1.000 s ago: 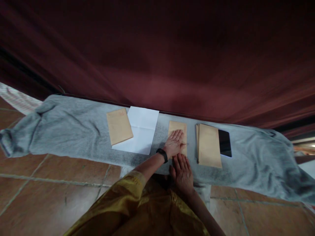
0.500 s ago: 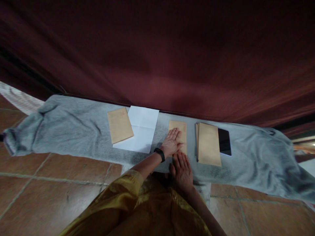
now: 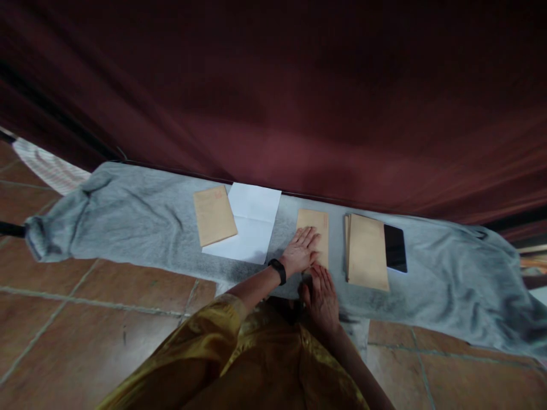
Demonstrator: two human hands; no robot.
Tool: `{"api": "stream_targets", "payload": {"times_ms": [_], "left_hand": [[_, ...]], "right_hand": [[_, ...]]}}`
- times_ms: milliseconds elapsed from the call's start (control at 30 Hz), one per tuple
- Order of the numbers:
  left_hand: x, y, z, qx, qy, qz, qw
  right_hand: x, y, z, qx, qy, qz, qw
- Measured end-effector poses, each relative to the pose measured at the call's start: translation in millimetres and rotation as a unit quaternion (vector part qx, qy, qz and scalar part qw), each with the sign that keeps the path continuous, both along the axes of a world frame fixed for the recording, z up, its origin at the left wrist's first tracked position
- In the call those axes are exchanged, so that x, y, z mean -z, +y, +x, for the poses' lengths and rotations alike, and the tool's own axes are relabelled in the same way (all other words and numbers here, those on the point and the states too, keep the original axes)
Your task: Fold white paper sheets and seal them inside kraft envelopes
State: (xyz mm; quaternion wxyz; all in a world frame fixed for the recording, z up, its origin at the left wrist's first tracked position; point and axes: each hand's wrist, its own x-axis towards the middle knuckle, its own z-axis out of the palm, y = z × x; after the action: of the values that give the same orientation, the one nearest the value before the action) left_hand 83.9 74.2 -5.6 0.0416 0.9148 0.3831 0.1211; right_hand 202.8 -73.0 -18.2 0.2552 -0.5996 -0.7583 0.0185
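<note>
Compared with half a second ago, your view has swung slightly, so everything on the table (image 3: 132,213) sits a little farther right in the picture, and more of a dark bar (image 3: 12,229) shows at the left edge. Your left grip (image 3: 301,250) still lies flat on the middle envelope (image 3: 321,223), fingers extended and clasping nothing. Your right grip (image 3: 325,299) remains at that envelope's near edge, its fingers looking a little more bent; you cannot tell from here whether they pinch the paper. The other envelope (image 3: 215,216) still overlaps the white sheet (image 3: 253,225) to the left, and the envelope stack (image 3: 368,250) still partly covers the dark-screened device (image 3: 395,249) to the right.

A wrinkled grey cloth (image 3: 448,279) covers your table. Dark red fabric (image 3: 273,114) rises behind it, striped cloth (image 3: 51,168) shows at far left, and brown floor tiles (image 3: 55,336) with pale joints lie below.
</note>
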Motion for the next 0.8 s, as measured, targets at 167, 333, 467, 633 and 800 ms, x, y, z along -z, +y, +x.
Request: {"api": "stream_targets", "payload": {"times_ms": [167, 333, 467, 633, 800], "left_hand": [[-2.0, -7.8, -6.6, 0.020, 0.006, 0.003, 1.000], [-1.4, -14.0, -14.2, 0.030, -0.002, -0.003, 1.000], [-3.9, -19.5, -22.1, 0.049, -0.001, -0.013, 0.999], [-12.0, -27.7, -34.6, 0.082, 0.014, -0.026, 0.996], [-20.1, -37.3, -48.3, 0.127, 0.032, -0.022, 0.991]], "right_hand": [[-2.4, 1.3, 0.4, -0.008, 0.024, 0.003, 1.000], [-7.0, 2.0, 0.3, -0.011, 0.037, -0.005, 0.999], [-10.9, 3.6, -0.8, -0.012, 0.055, -0.017, 0.998], [-9.4, 5.2, -0.6, -0.012, 0.055, -0.013, 0.998], [-3.2, 2.9, 2.0, -0.009, 0.045, -0.001, 0.999]]}}
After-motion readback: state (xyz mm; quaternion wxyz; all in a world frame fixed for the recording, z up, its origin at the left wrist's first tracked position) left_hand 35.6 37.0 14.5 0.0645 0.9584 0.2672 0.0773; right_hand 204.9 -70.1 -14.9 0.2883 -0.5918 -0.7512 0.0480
